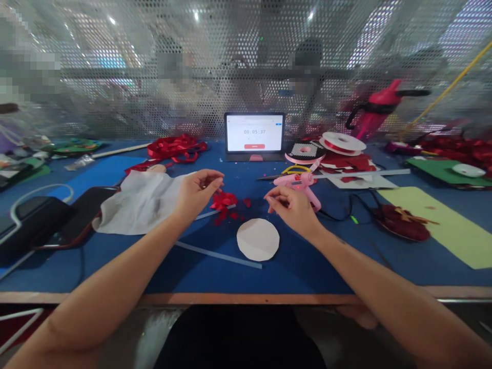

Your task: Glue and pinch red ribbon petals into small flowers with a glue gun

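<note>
My left hand (pixel 202 188) hovers over the blue table near a small heap of red ribbon pieces (pixel 224 201), its fingers loosely curved and a little apart, with nothing visible in them. Across from it, my right hand (pixel 291 205) is raised with thumb and fingertips drawn together; whatever they may pinch is too small to see. Just behind that hand lies a pink glue gun (pixel 298 180), a glue stick in its rear. A round white disc (pixel 258 239) rests on the table between my forearms. Left of the disc lies a translucent glue stick (pixel 219 254).
A tablet (pixel 254 134) showing a timer stands at the back. White cloth (pixel 142 205) and a phone (pixel 77 218) lie left, red ribbon (pixel 175 147) behind them. Scissors (pixel 295 169), ribbon spools (pixel 342 143) and yellow sheet (pixel 442 225) are right. A perforated metal screen (pixel 246 72) closes the back.
</note>
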The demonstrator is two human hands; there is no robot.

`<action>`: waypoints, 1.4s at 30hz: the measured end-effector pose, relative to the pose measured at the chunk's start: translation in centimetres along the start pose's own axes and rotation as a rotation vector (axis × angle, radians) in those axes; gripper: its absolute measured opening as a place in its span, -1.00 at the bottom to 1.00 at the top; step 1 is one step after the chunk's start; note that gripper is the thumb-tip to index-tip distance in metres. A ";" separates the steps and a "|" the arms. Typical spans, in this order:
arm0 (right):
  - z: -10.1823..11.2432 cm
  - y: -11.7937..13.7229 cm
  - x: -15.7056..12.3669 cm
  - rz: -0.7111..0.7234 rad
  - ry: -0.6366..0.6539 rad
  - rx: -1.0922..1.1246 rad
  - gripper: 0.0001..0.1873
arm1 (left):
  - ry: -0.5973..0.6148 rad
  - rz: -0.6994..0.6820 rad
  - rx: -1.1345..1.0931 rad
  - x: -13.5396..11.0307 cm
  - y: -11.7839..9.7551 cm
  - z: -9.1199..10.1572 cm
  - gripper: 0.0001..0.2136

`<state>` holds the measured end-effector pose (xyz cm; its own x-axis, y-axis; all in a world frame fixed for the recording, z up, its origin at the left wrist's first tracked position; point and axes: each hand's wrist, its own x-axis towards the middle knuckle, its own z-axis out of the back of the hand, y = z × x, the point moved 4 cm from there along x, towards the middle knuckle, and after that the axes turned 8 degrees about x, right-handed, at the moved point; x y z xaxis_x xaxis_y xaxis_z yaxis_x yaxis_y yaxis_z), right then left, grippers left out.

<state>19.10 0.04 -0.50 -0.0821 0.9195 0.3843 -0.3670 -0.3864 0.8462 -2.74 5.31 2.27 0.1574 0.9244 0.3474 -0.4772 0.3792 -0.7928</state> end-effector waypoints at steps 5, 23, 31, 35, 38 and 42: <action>-0.1 0.2 -0.4 0.019 0.075 -0.039 -0.85 | 0.229 -0.209 0.462 0.6 0.1 -0.3 -0.80; 0.4 1.0 -0.3 0.057 0.169 -0.131 -0.85 | 0.630 -0.844 0.993 -2.8 -1.8 -3.2 -0.81; 5.0 3.2 -1.8 -0.210 0.902 -0.161 -0.72 | 0.381 -0.762 0.683 -2.9 -2.3 -3.0 -0.79; 9.3 0.8 -1.8 -0.414 0.701 -0.411 -0.55 | 0.321 -0.692 0.493 -3.7 -2.9 -3.7 -0.80; 11.9 -1.6 -0.9 -0.485 0.472 -0.645 -0.52 | 0.280 -0.672 0.463 -3.8 -3.3 -4.6 -0.80; 12.1 -3.5 0.8 -0.300 0.369 -0.565 -0.45 | 0.268 -0.673 0.610 -3.4 -3.2 -6.2 -0.78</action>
<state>31.49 1.27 1.32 -0.1732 0.9826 -0.0673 -0.8355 -0.1104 0.5382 3.64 1.24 0.51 0.7215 0.5263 0.4499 -0.5714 0.8196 -0.0425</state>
